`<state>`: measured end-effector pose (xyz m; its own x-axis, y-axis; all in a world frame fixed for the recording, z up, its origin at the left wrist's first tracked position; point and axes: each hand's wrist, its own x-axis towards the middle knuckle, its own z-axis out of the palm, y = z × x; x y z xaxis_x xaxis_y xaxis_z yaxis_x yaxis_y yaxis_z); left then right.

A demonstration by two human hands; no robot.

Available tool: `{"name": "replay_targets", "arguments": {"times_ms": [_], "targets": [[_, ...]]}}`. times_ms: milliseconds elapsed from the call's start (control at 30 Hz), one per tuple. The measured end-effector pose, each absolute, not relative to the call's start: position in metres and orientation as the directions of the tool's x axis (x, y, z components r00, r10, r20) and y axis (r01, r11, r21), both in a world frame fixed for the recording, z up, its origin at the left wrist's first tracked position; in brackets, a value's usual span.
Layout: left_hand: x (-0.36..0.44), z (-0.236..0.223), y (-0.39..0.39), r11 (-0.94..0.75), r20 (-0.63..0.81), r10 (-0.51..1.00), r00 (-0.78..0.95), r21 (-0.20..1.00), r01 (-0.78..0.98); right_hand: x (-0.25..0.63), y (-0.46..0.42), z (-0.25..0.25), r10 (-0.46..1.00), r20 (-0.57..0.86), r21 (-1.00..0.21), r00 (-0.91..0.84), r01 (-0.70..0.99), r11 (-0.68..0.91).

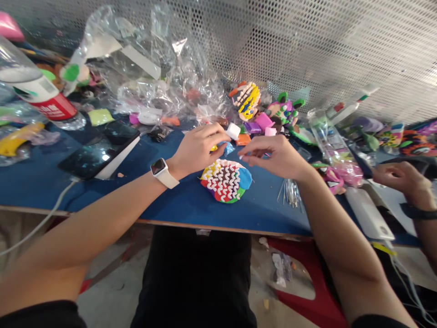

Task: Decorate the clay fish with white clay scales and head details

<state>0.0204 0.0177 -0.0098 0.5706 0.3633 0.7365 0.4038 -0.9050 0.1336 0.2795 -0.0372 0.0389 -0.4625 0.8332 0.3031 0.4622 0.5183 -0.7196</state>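
Observation:
A round clay piece (225, 181) lies flat on the blue table, its red, yellow, green and blue base covered with rows of small white wavy bits. Just above its right edge, my right hand (275, 155) pinches a small white bit of clay (241, 157) between thumb and fingertips. My left hand (201, 148) hovers over the piece's upper left edge, fingers bent and thumb apart, with nothing visible held. Close to its fingertips sit a white clay block (233, 131) and a blue lump in wrap (228, 148). An orange block (243, 139) lies between the hands.
Crumpled clear bags (170, 86) pile up against the perforated metal panel. A phone (99, 148) and a bottle (37, 86) stand left. Thin metal wires (291, 193) lie right, near a white power bank (368, 214). Another person's hand (403, 177) rests at far right.

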Motion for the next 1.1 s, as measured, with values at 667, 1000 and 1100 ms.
{"name": "replay_targets", "arguments": {"times_ms": [667, 1000, 1100], "targets": [[0.023, -0.011, 0.018, -0.881, 0.685, 0.436, 0.584, 0.193, 0.431, 0.294, -0.071, 0.021, 0.626, 0.063, -0.619, -0.777, 0.461, 0.635], [0.023, -0.011, 0.018, -0.883, 0.681, 0.430, 0.593, 0.181, 0.432, 0.288, -0.074, 0.021, 0.593, 0.066, -0.566, -0.803, 0.460, 0.685], [0.022, -0.011, 0.017, -0.884, 0.675, 0.428, 0.600, 0.176, 0.433, 0.288, -0.074, 0.021, 0.583, 0.060, -0.551, -0.810, 0.461, 0.696]]}}
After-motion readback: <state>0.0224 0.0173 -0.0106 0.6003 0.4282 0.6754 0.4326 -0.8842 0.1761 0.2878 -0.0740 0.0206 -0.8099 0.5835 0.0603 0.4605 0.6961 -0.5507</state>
